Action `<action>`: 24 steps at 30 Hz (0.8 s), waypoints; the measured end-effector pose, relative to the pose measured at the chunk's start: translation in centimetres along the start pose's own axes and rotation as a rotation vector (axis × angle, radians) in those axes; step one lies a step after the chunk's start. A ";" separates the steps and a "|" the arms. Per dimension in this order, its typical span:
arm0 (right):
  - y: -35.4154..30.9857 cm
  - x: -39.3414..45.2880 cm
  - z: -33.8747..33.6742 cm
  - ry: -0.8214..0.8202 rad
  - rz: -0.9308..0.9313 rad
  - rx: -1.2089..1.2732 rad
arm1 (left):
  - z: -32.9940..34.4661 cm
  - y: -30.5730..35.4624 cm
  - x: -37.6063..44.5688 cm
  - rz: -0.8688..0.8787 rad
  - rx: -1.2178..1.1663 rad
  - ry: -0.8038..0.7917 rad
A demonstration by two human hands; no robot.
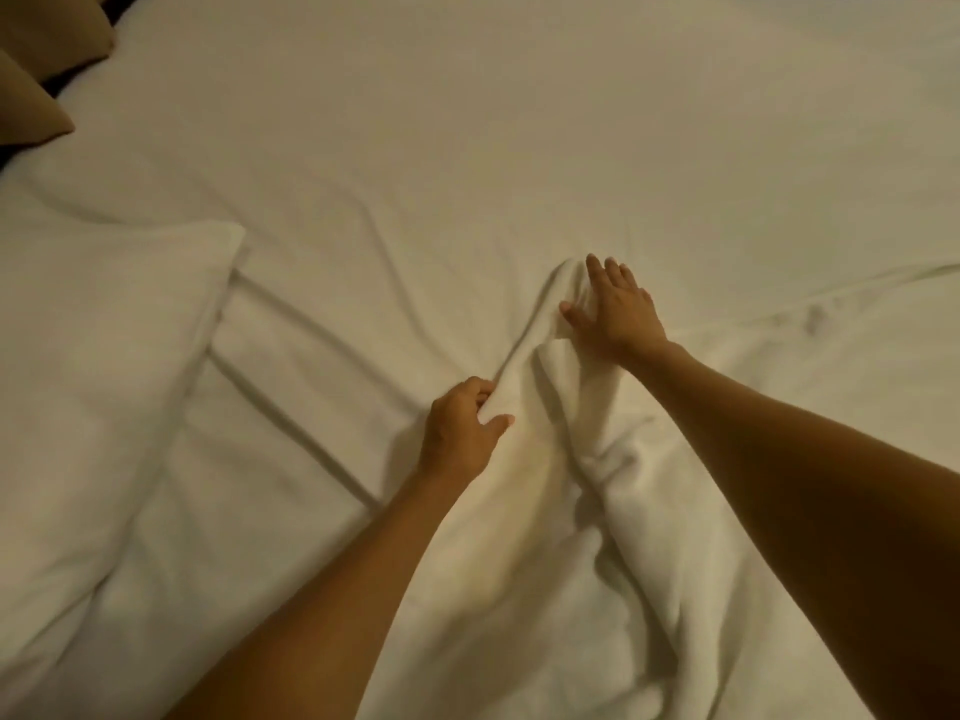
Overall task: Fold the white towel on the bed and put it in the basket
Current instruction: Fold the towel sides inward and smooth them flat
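Note:
A white towel [550, 459] lies crumpled in the middle of the bed, bunched into long ridges that run from near me toward the far side. My left hand [460, 428] grips a raised fold on the towel's left side, fingers and thumb curled round the cloth. My right hand [613, 311] lies with straight, spread fingers on the towel's far end. No basket is in view.
The white bed sheet [519, 122] spreads wide beyond the towel, with creases. A white pillow [98, 356] lies at the left. Brown cushions [36, 70] sit at the far left corner.

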State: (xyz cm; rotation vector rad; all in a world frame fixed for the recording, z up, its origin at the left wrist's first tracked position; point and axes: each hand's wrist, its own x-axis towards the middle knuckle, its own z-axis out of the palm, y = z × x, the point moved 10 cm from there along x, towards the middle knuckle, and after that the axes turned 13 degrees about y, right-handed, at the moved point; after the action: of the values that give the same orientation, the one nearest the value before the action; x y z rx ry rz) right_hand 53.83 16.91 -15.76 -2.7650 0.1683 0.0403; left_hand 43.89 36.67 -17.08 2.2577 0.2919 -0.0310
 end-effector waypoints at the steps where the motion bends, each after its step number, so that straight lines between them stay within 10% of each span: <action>1: -0.4 1.0 0.4 -0.033 0.017 0.030 | 0.0 -0.5 0.1 -0.036 -0.015 -0.035; 11: -4.1 3.1 0.2 0.007 -0.058 -0.261 | -0.8 -2.9 -1.1 -0.142 0.080 -0.344; 19: -18.4 5.5 -4.1 0.290 -0.182 0.177 | -15.9 -5.6 6.1 -0.175 0.374 0.263; 24: -22.8 4.1 3.8 0.010 -0.197 0.210 | -20.4 -8.6 6.0 -0.210 0.609 0.476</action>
State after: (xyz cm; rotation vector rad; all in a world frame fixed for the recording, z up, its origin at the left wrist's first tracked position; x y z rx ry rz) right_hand 60.65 38.96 -11.28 -2.5584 -0.0924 -0.0407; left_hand 46.27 58.66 -11.08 2.8064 0.8701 0.3561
